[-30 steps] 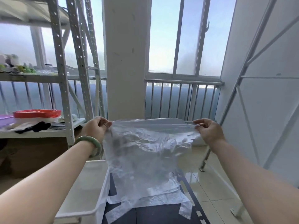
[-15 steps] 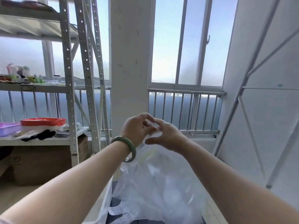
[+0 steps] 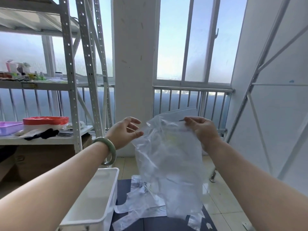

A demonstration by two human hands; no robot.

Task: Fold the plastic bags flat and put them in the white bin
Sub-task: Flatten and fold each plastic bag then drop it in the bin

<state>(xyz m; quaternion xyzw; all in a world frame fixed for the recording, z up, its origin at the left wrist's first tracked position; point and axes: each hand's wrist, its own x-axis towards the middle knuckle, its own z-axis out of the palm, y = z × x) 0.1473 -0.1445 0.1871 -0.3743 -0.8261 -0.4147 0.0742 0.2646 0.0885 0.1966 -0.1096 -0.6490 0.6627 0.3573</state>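
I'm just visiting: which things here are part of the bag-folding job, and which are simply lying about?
Part of the job: clear bag held up in the right hand; loose bags on the dark table; white bin.
Lying about: red tub, purple tray, black cloth and small bottles on the shelves; cardboard box underneath.

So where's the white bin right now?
Head view, lower left of centre: the white bin sits under the left forearm, with flat plastic bags lying to its right on the dark surface.

Right hand (image 3: pixel 202 130) is pinching plastic bag (image 3: pixel 168 164) top; left hand (image 3: pixel 124 132) is hovering loose-fingered at its 9 o'clock; white bin (image 3: pixel 113 194) is sitting at 7.
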